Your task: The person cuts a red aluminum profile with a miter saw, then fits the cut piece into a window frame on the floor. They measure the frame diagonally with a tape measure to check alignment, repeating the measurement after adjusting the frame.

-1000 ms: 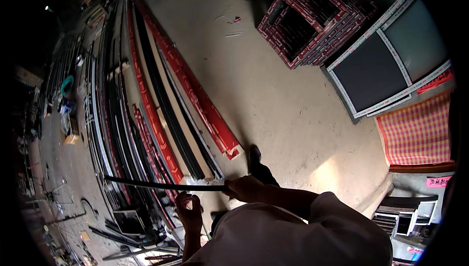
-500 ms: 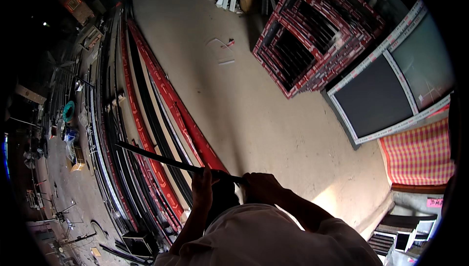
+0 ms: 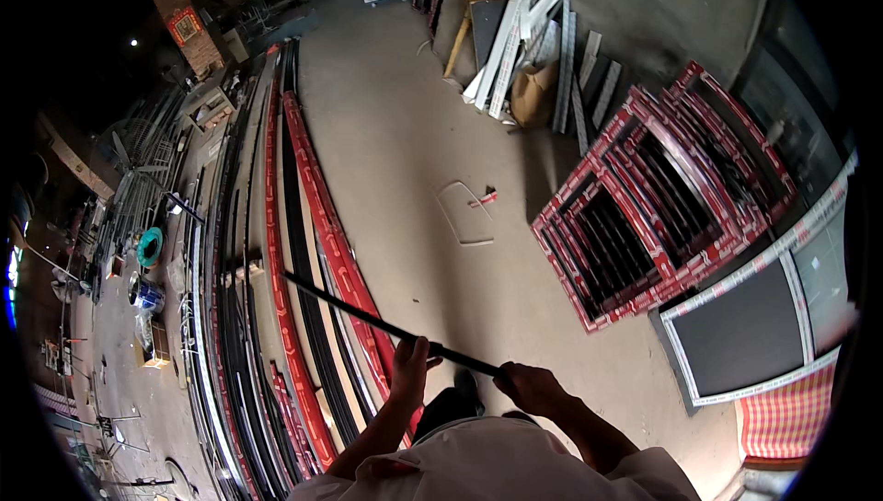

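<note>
A long, thin black strip [image 3: 354,311] crosses in front of my body, with its far end reaching out to the left over long profiles on the floor. My left hand [image 3: 411,371] is closed around the strip partway along, thumb on top. Around its right end my right hand [image 3: 533,389] is wrapped, hiding that tip. Whether the strip is metal or rubber I cannot tell. Below its left part lie red-wrapped profiles [image 3: 342,262] and black profiles [image 3: 313,317] in long rows.
To the right, red-wrapped window frames [image 3: 635,216] lean in a stack beside a white-edged dark panel [image 3: 740,334]. White and grey offcuts [image 3: 524,32] stand at the back. A thin bent strip [image 3: 452,216] lies on the floor. Far left is a green coil [image 3: 150,247].
My view has tipped up and turned, so the floor items sit lower and more of the back shows. Both hands keep hold of the black strip.
</note>
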Demonstrator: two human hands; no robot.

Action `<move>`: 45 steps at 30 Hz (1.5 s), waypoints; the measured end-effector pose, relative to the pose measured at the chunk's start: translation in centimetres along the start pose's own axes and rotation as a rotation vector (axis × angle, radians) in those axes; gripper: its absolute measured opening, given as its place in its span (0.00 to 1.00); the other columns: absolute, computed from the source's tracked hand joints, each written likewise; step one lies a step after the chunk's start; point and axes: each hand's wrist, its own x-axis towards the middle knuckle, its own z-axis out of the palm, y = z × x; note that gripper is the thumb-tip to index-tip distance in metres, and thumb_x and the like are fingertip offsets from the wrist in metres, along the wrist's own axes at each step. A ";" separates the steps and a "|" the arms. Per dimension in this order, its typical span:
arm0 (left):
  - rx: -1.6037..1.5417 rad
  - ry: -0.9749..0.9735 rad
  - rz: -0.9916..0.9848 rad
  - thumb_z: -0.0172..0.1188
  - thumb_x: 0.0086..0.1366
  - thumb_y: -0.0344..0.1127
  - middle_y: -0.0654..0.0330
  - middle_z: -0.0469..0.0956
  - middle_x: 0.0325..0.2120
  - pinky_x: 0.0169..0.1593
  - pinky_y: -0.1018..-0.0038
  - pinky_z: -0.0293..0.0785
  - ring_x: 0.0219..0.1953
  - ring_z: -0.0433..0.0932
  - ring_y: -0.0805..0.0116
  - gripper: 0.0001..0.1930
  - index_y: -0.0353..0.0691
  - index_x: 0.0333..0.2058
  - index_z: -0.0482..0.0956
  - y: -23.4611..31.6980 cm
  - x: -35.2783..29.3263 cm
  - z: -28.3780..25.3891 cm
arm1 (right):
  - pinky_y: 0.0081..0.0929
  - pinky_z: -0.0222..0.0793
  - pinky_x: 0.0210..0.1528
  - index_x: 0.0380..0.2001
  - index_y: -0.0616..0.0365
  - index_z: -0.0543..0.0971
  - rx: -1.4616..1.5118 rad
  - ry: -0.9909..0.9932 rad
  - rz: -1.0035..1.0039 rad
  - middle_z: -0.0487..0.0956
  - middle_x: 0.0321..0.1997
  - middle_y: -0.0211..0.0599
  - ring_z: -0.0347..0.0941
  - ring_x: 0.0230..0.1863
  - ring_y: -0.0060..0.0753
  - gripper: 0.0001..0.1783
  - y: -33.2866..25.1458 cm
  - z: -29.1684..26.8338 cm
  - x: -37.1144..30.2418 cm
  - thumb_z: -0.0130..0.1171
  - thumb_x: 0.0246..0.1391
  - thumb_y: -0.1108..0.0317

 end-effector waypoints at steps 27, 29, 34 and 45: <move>-0.257 0.324 0.262 0.57 0.78 0.45 0.54 0.86 0.42 0.45 0.69 0.85 0.41 0.86 0.68 0.14 0.38 0.46 0.78 42.0 77.6 3.5 | 0.45 0.78 0.44 0.54 0.52 0.78 -0.109 0.024 -0.443 0.82 0.44 0.43 0.82 0.43 0.51 0.18 -3.1 -40.9 95.1 0.60 0.69 0.55; -0.285 0.313 0.251 0.58 0.78 0.43 0.56 0.86 0.40 0.45 0.69 0.85 0.40 0.86 0.68 0.13 0.39 0.46 0.77 44.4 85.2 2.4 | 0.46 0.79 0.45 0.54 0.53 0.79 -0.075 0.023 -0.405 0.82 0.43 0.43 0.82 0.43 0.51 0.18 -3.8 -42.3 102.4 0.60 0.69 0.55; -0.198 0.211 0.194 0.56 0.78 0.43 0.58 0.85 0.38 0.46 0.70 0.85 0.39 0.85 0.71 0.13 0.38 0.44 0.77 54.1 104.6 1.1 | 0.44 0.78 0.44 0.52 0.52 0.80 -0.002 0.095 -0.312 0.83 0.44 0.42 0.82 0.42 0.49 0.14 -4.9 -46.3 118.9 0.63 0.67 0.61; -0.023 0.105 0.228 0.57 0.78 0.45 0.53 0.85 0.41 0.47 0.68 0.85 0.41 0.85 0.68 0.16 0.35 0.46 0.77 74.5 141.4 1.1 | 0.44 0.77 0.46 0.52 0.51 0.81 0.119 0.166 -0.224 0.83 0.43 0.44 0.82 0.44 0.51 0.15 -8.3 -57.8 153.6 0.62 0.67 0.59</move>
